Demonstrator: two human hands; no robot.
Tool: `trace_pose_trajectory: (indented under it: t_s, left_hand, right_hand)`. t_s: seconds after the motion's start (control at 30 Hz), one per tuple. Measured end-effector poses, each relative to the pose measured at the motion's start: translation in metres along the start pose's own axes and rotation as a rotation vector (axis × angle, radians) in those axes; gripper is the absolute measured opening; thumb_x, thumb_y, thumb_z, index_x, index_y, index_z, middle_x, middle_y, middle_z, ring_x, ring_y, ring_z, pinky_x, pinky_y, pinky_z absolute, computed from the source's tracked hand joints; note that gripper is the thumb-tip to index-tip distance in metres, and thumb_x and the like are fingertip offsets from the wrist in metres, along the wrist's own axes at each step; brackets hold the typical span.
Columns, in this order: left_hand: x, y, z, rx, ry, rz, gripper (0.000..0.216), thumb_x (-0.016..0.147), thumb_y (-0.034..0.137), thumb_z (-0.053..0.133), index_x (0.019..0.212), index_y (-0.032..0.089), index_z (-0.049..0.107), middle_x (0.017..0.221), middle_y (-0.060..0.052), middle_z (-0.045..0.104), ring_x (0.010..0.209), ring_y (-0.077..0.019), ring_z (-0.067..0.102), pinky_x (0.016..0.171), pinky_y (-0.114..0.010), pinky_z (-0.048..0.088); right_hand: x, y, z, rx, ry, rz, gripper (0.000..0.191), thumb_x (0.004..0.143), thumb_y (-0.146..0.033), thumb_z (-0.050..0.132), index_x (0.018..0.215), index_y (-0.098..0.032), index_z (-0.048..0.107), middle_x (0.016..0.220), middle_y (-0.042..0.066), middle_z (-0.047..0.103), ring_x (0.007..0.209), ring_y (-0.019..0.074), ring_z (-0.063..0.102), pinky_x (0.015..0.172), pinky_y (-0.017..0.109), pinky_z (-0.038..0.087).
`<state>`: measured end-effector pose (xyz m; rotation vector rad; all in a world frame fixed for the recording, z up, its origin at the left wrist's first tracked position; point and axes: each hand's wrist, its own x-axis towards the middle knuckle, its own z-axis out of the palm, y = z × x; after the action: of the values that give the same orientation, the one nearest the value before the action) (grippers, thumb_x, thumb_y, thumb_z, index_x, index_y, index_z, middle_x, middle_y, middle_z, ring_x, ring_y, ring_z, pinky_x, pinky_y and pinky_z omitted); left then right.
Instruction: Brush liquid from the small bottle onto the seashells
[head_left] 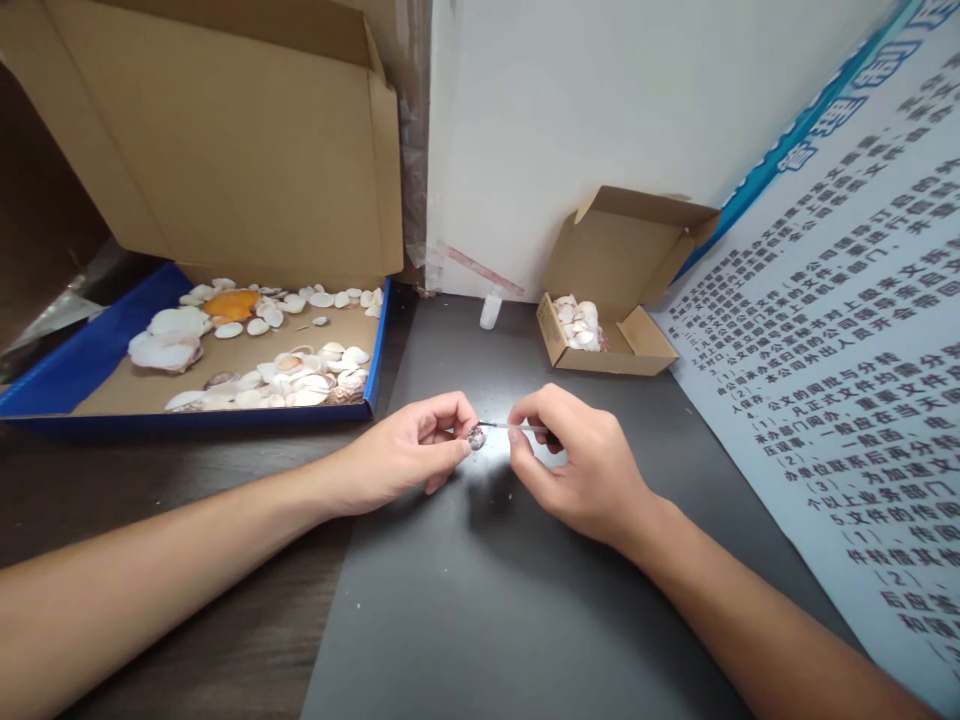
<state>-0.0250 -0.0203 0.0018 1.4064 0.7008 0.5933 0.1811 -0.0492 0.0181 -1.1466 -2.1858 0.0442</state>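
Between thumb and fingertips, my left hand (420,440) pinches a small dark-and-white seashell (476,437) above the grey mat. My right hand (577,455) is closed around a thin tool (519,428) with a pale, see-through shaft and a dark tip; its rear end is hidden in my fingers. The tip points left and reaches the upper edge of the shell. Whether it touches the shell or hovers just over it, I cannot tell.
On the left, an open blue cardboard box (381,345) holds many shells, one orange. A smaller open brown box (649,345) with shells stands at the back right. A small translucent bottle (491,309) stands near the white wall. Printed sheets (840,400) line the right side.
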Motion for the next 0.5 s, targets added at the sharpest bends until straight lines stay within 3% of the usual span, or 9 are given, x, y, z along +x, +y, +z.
trace_pose_trajectory:
  t_s: [0.5]
  left_hand:
    - [-0.0015, 0.0025, 0.0009, -0.004, 0.015, -0.017, 0.016, 0.088, 0.029, 0.057, 0.083, 0.019, 0.045, 0.067, 0.008, 0.044, 0.05, -0.0046, 0.041, 0.05, -0.021, 0.032]
  right_hand:
    - [0.0004, 0.0001, -0.0001, -0.012, -0.012, 0.047, 0.005, 0.084, -0.016, 0.052, 0.083, -0.019, 0.056, 0.07, -0.002, 0.053, 0.058, 0.0107, 0.046, 0.055, 0.024, 0.037]
